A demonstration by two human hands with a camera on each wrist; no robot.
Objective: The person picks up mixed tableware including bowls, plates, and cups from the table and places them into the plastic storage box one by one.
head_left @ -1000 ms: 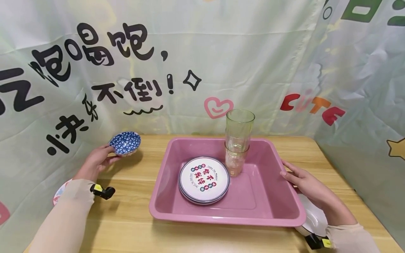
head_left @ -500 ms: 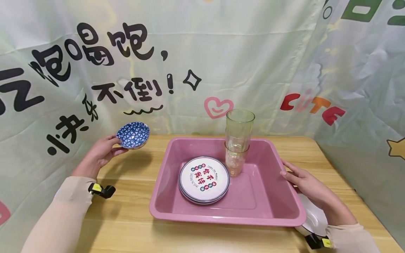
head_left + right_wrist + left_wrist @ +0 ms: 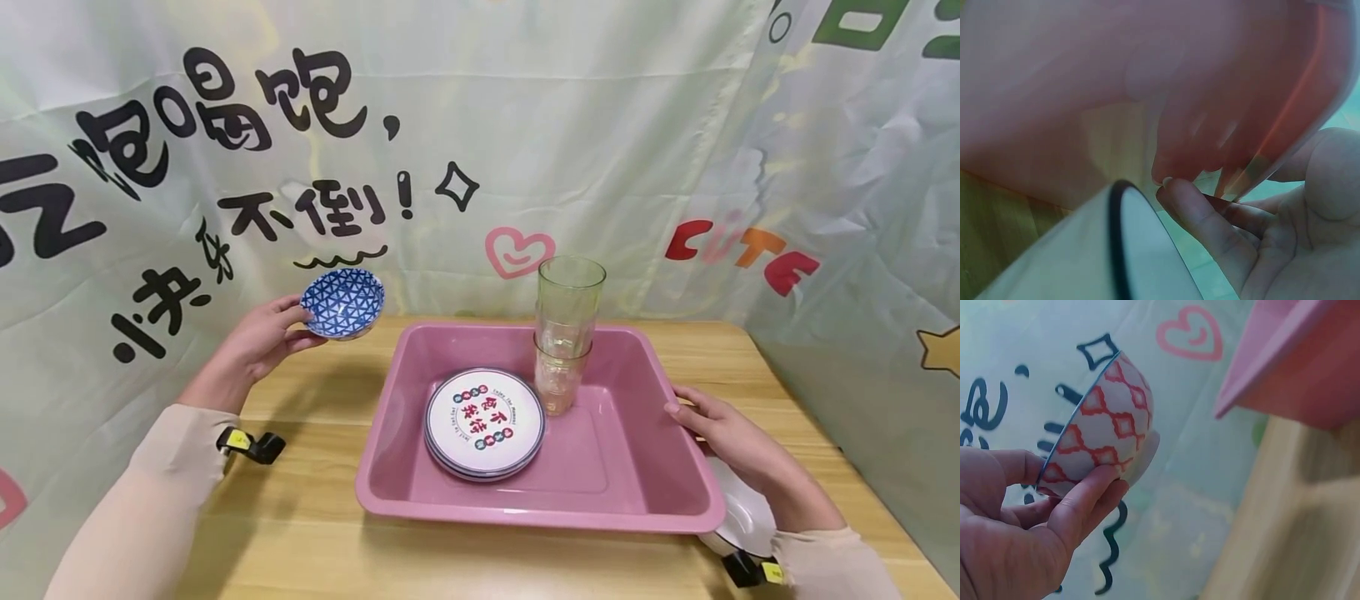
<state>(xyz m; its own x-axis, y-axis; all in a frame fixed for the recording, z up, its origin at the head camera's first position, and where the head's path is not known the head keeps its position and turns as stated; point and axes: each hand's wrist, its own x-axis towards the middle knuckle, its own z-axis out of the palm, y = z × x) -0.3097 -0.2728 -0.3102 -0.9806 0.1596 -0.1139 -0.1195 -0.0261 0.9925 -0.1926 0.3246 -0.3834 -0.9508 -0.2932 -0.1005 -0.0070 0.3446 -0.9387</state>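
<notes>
My left hand pinches a small bowl at its near edge, thumb at the rim and fingers under the outside. The bowl is blue and white with triangles inside; its outside shows red diamond shapes on white. It is held tilted above the table, left of a pink plastic basin. On the basin's right rim, my right hand grips with the thumb on top and fingers on the outer side. Inside the basin lie a stack of white plates and stacked clear greenish glasses.
A white dark-rimmed dish sits beside the basin's right side, partly under my right forearm. The wooden table extends around the basin. Printed cloth hangs behind and on both sides.
My left hand has lifted the bowl and carried it rightward, closer to the basin. The right hand and the basin have stayed in place.
</notes>
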